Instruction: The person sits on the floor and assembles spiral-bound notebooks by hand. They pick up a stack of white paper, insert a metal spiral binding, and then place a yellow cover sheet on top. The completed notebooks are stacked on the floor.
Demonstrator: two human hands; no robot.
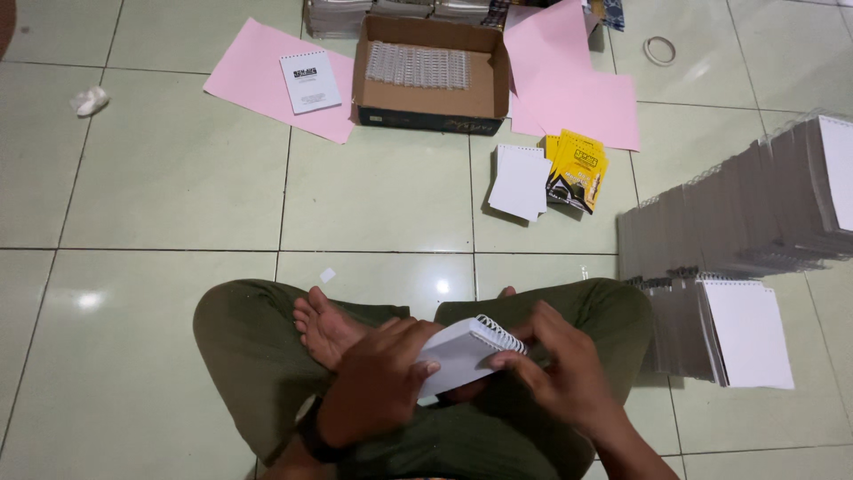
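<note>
From the head view, you sit cross-legged on the floor (pixel 178 178) with a small white notepad (pixel 458 356) held over your lap, close in where both hands can work it. Your left hand (pixel 378 382) is closed around its near left edge, palm down, steadying it. Your right hand (pixel 560 369) curls in from the right, fingertips (pixel 499 360) pinching at the wire coil (pixel 502 336) along the top edge.

Far ahead, an open box (pixel 431 76) of coils lies within reach. Bound pads (pixel 737 231) are stacked to your right, loose sheets (pixel 520 182) and yellow covers (pixel 577 169) between.
</note>
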